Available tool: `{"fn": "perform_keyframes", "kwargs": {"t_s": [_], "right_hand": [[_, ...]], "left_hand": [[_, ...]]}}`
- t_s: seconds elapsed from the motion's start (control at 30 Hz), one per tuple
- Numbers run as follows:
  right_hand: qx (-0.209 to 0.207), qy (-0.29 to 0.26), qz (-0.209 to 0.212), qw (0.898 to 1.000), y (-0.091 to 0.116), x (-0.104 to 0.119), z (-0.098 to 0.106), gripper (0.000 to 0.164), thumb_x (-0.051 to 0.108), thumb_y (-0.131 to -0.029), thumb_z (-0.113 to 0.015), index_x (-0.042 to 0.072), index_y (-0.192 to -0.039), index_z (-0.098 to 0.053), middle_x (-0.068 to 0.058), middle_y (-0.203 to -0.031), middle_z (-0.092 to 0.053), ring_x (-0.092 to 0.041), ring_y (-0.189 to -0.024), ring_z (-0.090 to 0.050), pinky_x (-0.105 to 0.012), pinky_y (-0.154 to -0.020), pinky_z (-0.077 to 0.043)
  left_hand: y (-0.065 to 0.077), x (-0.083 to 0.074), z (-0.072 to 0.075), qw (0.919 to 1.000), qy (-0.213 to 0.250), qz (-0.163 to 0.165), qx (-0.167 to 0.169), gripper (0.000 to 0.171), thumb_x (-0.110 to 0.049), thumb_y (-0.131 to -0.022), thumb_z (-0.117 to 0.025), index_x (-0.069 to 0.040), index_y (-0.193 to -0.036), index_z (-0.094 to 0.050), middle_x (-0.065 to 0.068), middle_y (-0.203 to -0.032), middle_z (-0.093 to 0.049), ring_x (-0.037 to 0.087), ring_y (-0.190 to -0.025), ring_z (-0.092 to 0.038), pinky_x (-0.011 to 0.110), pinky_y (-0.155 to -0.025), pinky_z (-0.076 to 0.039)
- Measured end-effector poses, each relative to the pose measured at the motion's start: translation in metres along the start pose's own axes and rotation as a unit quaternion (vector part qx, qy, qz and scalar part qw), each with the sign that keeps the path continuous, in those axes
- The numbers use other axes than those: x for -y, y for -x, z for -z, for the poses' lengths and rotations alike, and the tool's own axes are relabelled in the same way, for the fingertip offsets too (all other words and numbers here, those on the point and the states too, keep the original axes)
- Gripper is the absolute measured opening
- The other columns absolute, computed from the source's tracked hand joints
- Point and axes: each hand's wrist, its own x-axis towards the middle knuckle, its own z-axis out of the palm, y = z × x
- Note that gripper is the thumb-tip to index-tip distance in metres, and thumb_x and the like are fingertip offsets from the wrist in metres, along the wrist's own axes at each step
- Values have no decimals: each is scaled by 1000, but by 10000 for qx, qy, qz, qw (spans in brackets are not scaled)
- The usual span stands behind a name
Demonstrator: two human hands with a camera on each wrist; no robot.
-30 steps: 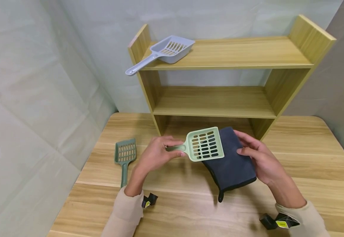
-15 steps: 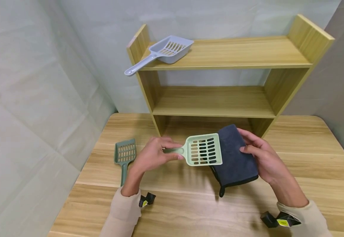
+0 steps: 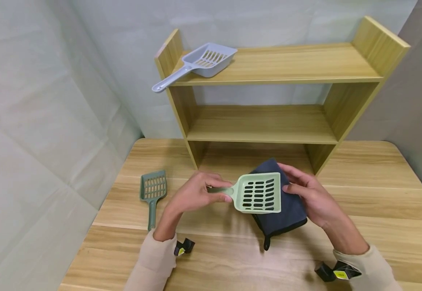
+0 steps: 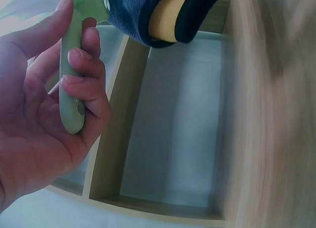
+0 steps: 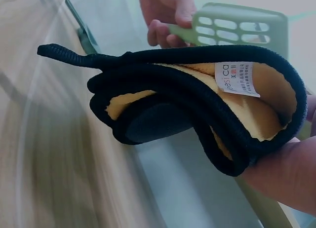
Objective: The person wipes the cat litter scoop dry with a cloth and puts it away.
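My left hand (image 3: 199,192) grips a light green slotted litter scoop (image 3: 239,193) by its handle. In the left wrist view the fingers curl round that handle (image 4: 72,92). My right hand (image 3: 310,198) holds a folded dark blue cloth (image 3: 290,212), thumb on top and fingers at its far side. The right wrist view shows the cloth's folds edge-on, with black trim, a yellow inner face and a white label (image 5: 237,79). In the head view the scoop's head overlaps the cloth and hides part of it; whether they touch, I cannot tell.
A dark green litter scoop (image 3: 152,206) lies on the wooden table (image 3: 211,266) at the left. Behind the hands stands a wooden shelf unit (image 3: 261,123). On its top board rests a grey-blue scoop (image 3: 214,72), its handle jutting past the front left edge.
The light green scoop first moved slightly left and down, then right and further over the cloth. The cloth has shifted left and a little down with my right hand.
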Motion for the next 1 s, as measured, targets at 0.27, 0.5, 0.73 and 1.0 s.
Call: {"fn": "perform_keyframes", "kwargs": {"t_s": [0.27,0.5,0.73,1.0], "right_hand": [[174,209,122,9996,-2,-6,-4,59,-9,-105,-46,29,-146,-63,4,-128,-70,-13,-111,-73,-30,-90,-62],[66,245,70,9997,0,-1,-1,57,-8,-105,-50,27,-148,-62,3,-133,-68,-13,-111,-72,-29,-90,-62],[127,141,71,9998,2,4,2,58,-9,-105,-48,26,-149,-62,2,-135,-68,-14,-110,-73,-30,-88,-63],[189,34,52,9998,1,-1,-2,60,-10,-104,-48,29,-146,-65,3,-129,-70,-15,-108,-75,-30,-87,-63]], "left_hand": [[-2,-2,-3,9997,206,-24,133,35,-13,-91,-87,-4,-124,-80,9,-104,-81,15,-78,-59,28,-68,-48],[1,-1,3,9995,194,206,142,36,-12,-92,-86,-5,-126,-79,7,-105,-80,15,-80,-58,27,-69,-46],[4,2,8,9993,195,231,202,34,-13,-91,-86,-7,-125,-80,5,-102,-80,12,-76,-54,27,-66,-44],[0,2,1,9991,303,-148,276,34,-11,-89,-88,-7,-122,-81,7,-104,-82,8,-77,-56,24,-65,-45]]}}
